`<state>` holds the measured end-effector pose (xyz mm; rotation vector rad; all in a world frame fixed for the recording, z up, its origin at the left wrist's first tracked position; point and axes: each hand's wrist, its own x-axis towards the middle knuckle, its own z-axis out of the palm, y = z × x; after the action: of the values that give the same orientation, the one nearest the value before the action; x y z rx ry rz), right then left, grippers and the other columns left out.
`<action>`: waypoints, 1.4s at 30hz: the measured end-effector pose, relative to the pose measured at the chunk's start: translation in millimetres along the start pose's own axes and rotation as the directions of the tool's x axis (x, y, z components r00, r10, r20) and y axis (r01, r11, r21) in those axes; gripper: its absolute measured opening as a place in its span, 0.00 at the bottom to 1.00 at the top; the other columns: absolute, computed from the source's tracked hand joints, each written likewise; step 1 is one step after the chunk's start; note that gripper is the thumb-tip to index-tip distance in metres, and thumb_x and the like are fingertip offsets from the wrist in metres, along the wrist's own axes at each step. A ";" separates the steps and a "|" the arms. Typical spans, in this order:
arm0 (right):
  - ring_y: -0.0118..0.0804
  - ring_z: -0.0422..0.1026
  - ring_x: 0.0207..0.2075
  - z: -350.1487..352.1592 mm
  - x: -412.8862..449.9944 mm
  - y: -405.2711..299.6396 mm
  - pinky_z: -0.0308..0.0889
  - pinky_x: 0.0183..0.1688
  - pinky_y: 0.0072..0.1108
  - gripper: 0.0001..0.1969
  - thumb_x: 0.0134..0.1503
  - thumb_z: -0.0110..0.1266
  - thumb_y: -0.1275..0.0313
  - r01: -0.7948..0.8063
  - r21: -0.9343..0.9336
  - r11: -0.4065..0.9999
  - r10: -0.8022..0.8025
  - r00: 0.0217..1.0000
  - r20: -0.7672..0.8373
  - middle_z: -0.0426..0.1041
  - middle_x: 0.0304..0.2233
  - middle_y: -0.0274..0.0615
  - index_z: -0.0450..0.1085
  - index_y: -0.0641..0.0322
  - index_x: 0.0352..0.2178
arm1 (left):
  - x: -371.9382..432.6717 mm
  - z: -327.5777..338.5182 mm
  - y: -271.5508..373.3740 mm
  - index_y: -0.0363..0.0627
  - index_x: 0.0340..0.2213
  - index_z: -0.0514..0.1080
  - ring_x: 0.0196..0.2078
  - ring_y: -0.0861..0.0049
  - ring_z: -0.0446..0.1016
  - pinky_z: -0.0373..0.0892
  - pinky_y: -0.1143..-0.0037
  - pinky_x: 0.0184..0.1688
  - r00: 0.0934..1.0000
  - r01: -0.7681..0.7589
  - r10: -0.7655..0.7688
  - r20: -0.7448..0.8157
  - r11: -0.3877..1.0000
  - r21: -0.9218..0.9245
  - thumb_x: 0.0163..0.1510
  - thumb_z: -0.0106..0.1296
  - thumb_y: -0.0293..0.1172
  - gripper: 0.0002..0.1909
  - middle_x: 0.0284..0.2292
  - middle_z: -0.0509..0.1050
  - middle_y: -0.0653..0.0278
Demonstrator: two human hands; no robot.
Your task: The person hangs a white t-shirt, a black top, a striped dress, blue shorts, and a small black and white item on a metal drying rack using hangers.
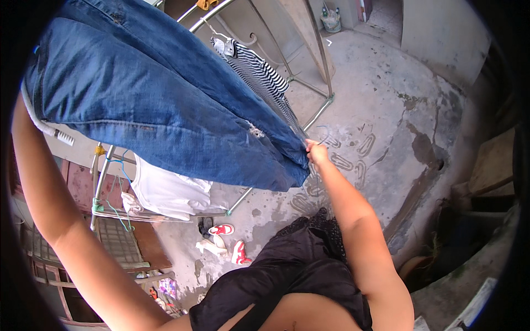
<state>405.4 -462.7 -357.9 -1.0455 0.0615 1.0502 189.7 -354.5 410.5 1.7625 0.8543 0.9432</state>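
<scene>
A pair of blue jeans (157, 95) with a frayed spot spreads across the upper left in front of me. At the narrow lower end of the jeans my right hand (316, 153) grips the denim, with a thin blue wire beside it. My left arm reaches up along the left edge; the left hand is hidden behind the jeans or out of view. A grey bar with a white-ridged end shows by the jeans' left edge. Behind the jeans, a black-and-white striped garment (265, 72) hangs from a white hanger on a metal drying rack (319, 111).
A white sleeveless top (169, 190) and hangers hang at the rack's left side. Red-and-white shoes (239, 253) and other footwear lie on the wet concrete floor. A bucket (331, 21) stands by the far wall, and a drain hole (440, 164) opens at right.
</scene>
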 end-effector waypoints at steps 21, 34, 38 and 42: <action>0.20 0.51 0.15 87.8 5.2 -47.1 0.45 0.18 0.20 0.17 0.64 0.47 0.75 -0.173 -0.053 0.984 0.180 0.920 0.348 0.65 0.21 0.24 0.80 0.58 0.50 | -0.8 8.8 0.0 0.27 0.45 0.78 0.38 0.67 0.87 0.86 0.69 0.45 1.000 0.010 -0.010 0.004 0.999 0.034 0.68 0.52 0.24 0.11 0.40 0.85 0.49; 0.20 0.60 0.11 63.1 11.6 -27.2 0.51 0.11 0.12 0.16 0.70 0.57 0.65 -0.340 -0.136 0.931 0.365 0.840 0.401 0.68 0.18 0.27 0.68 0.50 0.24 | -0.6 12.5 -11.9 0.28 0.45 0.77 0.38 0.70 0.86 0.86 0.70 0.46 0.999 0.023 -0.023 0.047 1.000 0.008 0.69 0.51 0.24 0.10 0.40 0.84 0.50; 0.18 0.57 0.12 78.8 5.5 -52.0 0.47 0.12 0.11 0.10 0.71 0.52 0.68 -0.557 0.154 0.816 0.446 0.776 0.445 0.69 0.20 0.28 0.70 0.53 0.31 | -9.9 -5.3 -20.6 0.29 0.45 0.77 0.38 0.70 0.86 0.86 0.71 0.46 0.999 0.044 -0.044 0.014 0.999 0.006 0.69 0.51 0.24 0.10 0.41 0.84 0.51; 0.17 0.57 0.16 41.3 28.7 -130.6 0.48 0.15 0.11 0.11 0.69 0.50 0.77 -0.418 0.228 0.879 0.237 0.800 0.551 0.72 0.28 0.30 0.71 0.60 0.51 | -4.6 7.5 -16.1 0.29 0.45 0.77 0.38 0.71 0.86 0.86 0.71 0.46 0.998 0.024 -0.022 0.067 0.999 -0.035 0.69 0.51 0.24 0.10 0.41 0.84 0.51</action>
<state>499.4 -424.8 -261.4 -0.4171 -0.0048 1.5549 191.8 -356.2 392.4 1.7403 0.8086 0.8747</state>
